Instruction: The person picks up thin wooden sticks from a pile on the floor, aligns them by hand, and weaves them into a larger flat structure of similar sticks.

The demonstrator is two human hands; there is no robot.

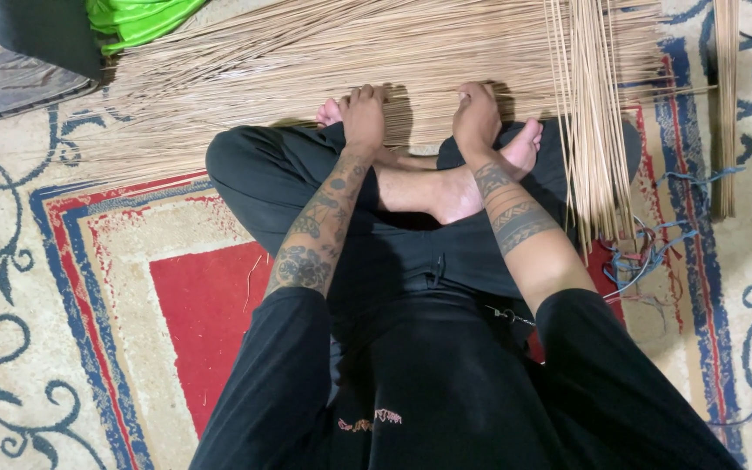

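black sleeves (446,392) fill the bottom of the view, above crossed legs (411,187) on a patterned rug (89,287). left hand (364,113) and right hand (477,115) both press down, fingers curled, onto a pile of thin sticks (289,61) at 12 o'clock; whether they grip any i cannot tell. these sticks run roughly 9 to 3 o'clock. another bundle (589,113) runs 12 to 6 o'clock, just right of the right hand.

No packages, labels, signs or screens show here, unless the crumpled bright green plastic bag (137,17) at the top left counts as packaging.
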